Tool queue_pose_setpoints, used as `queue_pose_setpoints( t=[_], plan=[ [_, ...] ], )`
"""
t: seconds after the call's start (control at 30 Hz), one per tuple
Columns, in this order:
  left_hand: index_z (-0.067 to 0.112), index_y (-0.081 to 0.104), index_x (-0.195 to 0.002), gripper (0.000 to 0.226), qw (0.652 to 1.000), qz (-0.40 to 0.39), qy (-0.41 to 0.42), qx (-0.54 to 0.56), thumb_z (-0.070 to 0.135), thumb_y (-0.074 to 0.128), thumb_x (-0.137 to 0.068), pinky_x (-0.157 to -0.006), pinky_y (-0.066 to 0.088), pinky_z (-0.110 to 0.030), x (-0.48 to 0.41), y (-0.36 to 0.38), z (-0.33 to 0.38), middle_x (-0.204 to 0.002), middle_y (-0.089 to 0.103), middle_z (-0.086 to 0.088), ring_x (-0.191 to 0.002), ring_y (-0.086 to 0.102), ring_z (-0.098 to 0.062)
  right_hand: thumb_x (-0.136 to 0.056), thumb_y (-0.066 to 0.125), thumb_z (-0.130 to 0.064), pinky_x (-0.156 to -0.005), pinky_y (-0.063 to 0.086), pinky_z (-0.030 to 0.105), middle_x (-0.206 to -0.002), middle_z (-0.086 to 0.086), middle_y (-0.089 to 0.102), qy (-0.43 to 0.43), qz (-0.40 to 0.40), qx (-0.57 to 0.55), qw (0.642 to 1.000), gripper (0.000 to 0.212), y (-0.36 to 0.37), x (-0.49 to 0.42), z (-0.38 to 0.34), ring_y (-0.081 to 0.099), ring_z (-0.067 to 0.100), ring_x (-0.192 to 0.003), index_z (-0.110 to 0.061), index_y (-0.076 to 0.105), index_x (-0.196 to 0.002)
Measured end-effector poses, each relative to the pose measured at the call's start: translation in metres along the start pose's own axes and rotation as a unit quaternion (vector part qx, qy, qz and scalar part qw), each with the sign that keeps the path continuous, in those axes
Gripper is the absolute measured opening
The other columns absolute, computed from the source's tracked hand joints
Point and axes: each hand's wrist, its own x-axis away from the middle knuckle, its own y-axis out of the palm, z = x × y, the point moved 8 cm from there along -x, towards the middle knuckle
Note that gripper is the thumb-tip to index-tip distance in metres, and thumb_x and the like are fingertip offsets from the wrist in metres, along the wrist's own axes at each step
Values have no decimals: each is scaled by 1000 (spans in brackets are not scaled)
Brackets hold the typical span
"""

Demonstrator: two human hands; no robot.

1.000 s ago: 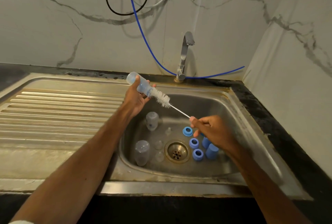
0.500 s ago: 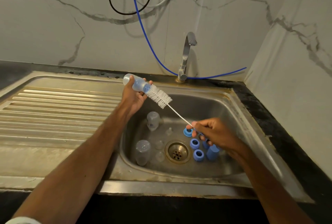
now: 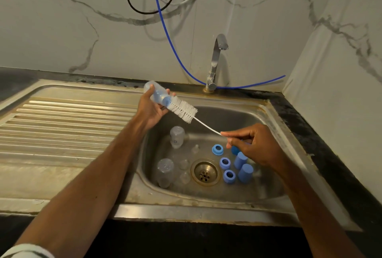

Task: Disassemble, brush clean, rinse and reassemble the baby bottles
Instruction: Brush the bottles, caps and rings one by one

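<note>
Steel sink (image 3: 268,113) mid-frame holds stripped bottles (image 3: 177,136), blue rings (image 3: 225,163), caps (image 3: 245,173), probably teats (image 3: 184,163); my left hand (image 3: 151,111) grips one bottle (image 3: 156,93) over its upper-left rim, my right hand (image 3: 250,144) pinching the bottle brush (image 3: 182,111), tip inside it, so rinsing and reassembly remain.

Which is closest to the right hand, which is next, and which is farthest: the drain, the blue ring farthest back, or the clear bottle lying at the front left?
1. Blue ring: just left of the right hand, near its fingertips.
2. Drain: in the middle, lower and farther left.
3. Clear bottle: far left, at the front.
</note>
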Motion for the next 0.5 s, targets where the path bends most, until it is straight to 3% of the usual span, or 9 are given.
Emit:
queue_pose_setpoints(
  t=[0.1, 0.23, 0.3, 0.4, 0.5],
  plan=[
    [3, 54, -130, 55, 999, -36, -20, -8, 51, 46, -104, -96, 55, -42, 4, 17, -2, -109, 74, -15, -108, 70, -28, -93, 67, -2, -81, 53, 11, -82, -7, 78, -13, -8, 3, 1000, 28, 6, -1, -4, 72, -2, -80, -20, 76, -112],
    [2, 53, -136, 61, 998, -17, -4, 65, 53, 41, -105, -87, 60, -41, 2, 3, 8, -114, 70, -17, -104, 72, -27, -93, 66, 0, -77, 54, 12, -82, 1, 77, 8, -28, -64, 998, 26, -3, 8, 0, 73, 0, -76, -10, 74, -116],
    [4, 53, -135, 60, 997, -31, -21, 70, 54, 39, -105, -88, 60, -41, 3, 9, -1, -114, 71, -17, -106, 71, -27, -95, 64, 0, -64, 55, 14, -81, 10, 76, 27, -27, -116, 993, 25, 1, 5, -5, 68, 2, -62, -10, 74, -115],
    [2, 52, -133, 59, 990, -30, 1, 141, 52, 36, -106, -84, 61, -40, 1, 13, 5, -115, 67, -19, -102, 69, -27, -96, 62, -2, -45, 38, 19, -75, 16, 70, 68, -36, -203, 976, 24, 15, 5, -3, 50, 8, -49, -8, 74, -116],
    [3, 48, -141, 60, 983, 8, 38, 179, 51, 35, -106, -84, 60, -43, -7, -5, 12, -120, 63, -19, -104, 68, -27, -98, 60, -8, -45, 27, 25, -70, 12, 61, 110, -46, -249, 961, 26, 21, 7, 11, 35, 15, -49, -13, 74, -119]
  ],
)
